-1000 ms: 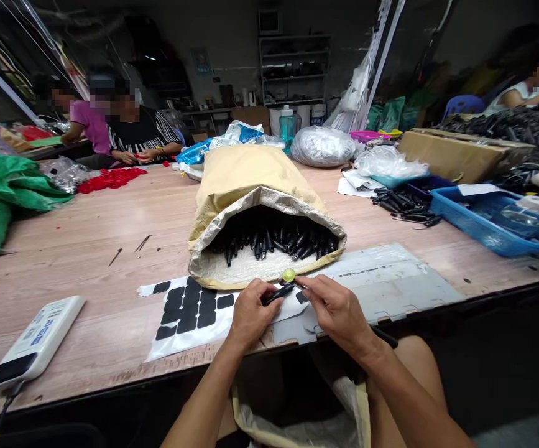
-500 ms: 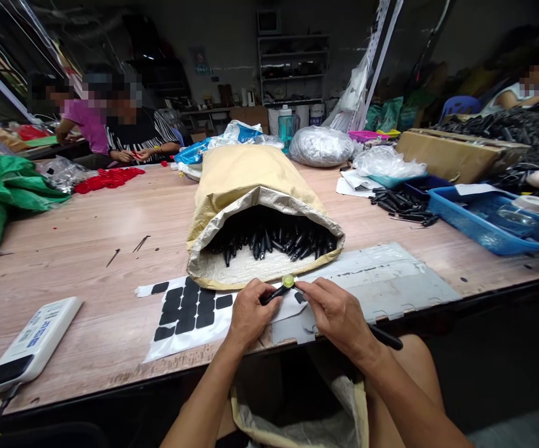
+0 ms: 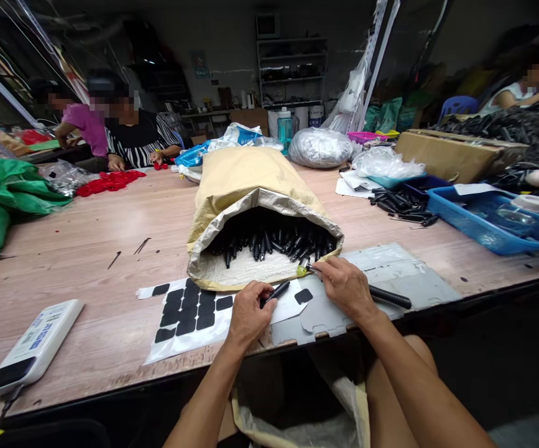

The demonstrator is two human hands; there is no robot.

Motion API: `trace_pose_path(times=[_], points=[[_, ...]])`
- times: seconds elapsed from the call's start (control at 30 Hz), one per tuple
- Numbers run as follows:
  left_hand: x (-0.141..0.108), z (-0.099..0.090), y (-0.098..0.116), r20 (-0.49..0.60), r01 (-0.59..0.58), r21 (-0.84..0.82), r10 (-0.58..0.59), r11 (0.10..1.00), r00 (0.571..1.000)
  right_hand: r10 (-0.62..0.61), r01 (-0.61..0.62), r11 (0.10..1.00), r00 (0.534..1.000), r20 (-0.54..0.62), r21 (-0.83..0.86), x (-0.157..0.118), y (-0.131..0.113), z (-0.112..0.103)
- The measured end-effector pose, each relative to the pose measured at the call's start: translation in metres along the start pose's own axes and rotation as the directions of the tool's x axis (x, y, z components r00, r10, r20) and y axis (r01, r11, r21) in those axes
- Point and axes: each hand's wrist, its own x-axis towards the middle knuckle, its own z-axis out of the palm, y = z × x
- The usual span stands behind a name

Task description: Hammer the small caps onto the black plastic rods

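My left hand (image 3: 252,311) pinches a slim black pen-shaped part (image 3: 278,291) above the white sheet of black stickers (image 3: 186,311). In my right hand (image 3: 346,287) is a small mallet (image 3: 391,297) with a yellow-green head and a black handle, which sticks out behind the hand. The mallet's head is at the lower lip of the open woven sack (image 3: 260,168), apart from the part in my left hand. Inside the sack's mouth lie several black parts (image 3: 260,242) like the one I hold. A grey board (image 3: 390,274) lies under my right hand.
A white power bank (image 3: 36,345) with a cable lies at the left. Blue baskets (image 3: 493,230) and loose black parts (image 3: 404,205) are at the right. Another open sack (image 3: 297,432) is below the table edge. Co-workers (image 3: 133,134) sit across the table.
The mallet's head has moved up and right, away from the black part, with my right hand. My left hand keeps its hold nearly in place. Across the table, a co-worker's hands have moved apart.
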Motion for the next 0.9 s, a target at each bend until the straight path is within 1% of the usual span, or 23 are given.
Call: trace_pose_path(times=[0.1,0.3,0.5,0.73,0.8,0.9], points=[[0.000,0.000,0.000,-0.004,-0.015,0.007,0.015,1.000,1.000,0.011,-0.011,1.000,1.000,-0.003,0.007,-0.002,0.005,0.005],[-0.001,-0.001,0.001,0.003,-0.055,0.083,0.055,0.995,0.998,0.025,-0.026,0.999,1.000,0.004,0.026,-0.004,0.005,0.007],[-0.004,0.000,0.006,0.030,-0.059,0.135,0.055,0.989,0.998,0.028,-0.028,1.000,0.999,0.018,0.009,-0.005,0.005,0.007],[-0.002,0.001,0.002,0.053,-0.049,0.130,0.043,0.990,0.998,0.031,-0.031,0.999,0.999,0.024,0.012,-0.004,0.005,0.007],[-0.003,-0.002,0.007,0.065,-0.053,0.107,0.046,0.993,0.997,0.037,-0.038,0.999,0.999,0.033,0.011,-0.004,0.004,0.006],[-0.015,-0.009,0.024,0.114,-0.081,0.030,0.077,0.996,0.990,0.047,-0.048,0.999,0.998,0.043,0.008,-0.003,0.004,0.005]])
